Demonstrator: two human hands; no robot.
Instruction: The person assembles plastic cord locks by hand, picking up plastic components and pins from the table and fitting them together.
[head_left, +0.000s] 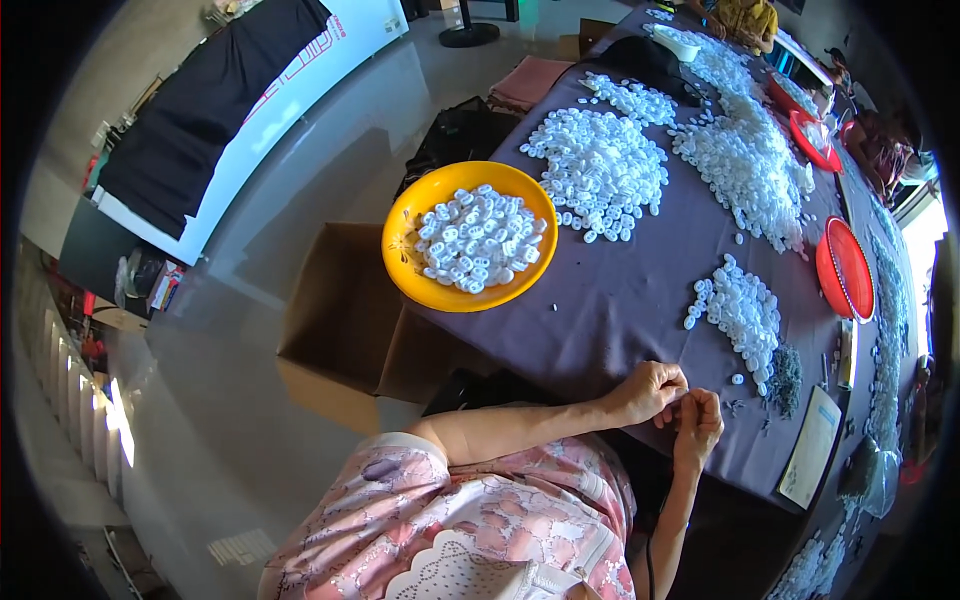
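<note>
Head view: the fingertips of both hands are brought together at the near edge of the purple tablecloth (620,300), pinched on something too small to be made out; whether a white piece is clamped between them cannot be told. The left hand (648,390) is curled, knuckles up, and the right hand (698,425) is met just beside it, thumb and forefinger closed toward the left fingertips.

Just beyond the hands on the cloth a small heap of white plastic rings (742,312) is laid, with a patch of tiny dark parts (784,378) touching its right side. Farther back on the cloth much larger heaps of white rings (605,170) are spread. At the cloth's left edge a yellow bowl (470,236) filled with the same rings overhangs an open cardboard box (345,320) on the floor. At the cloth's right side a red basket (845,268) stands tilted, and a pale card (812,445) lies near the corner.

For work this fine, the piece is judged best held low over the cloth, so that anything dropped is caught there, and the wrists steadied against the table edge while the pinch is kept light.
</note>
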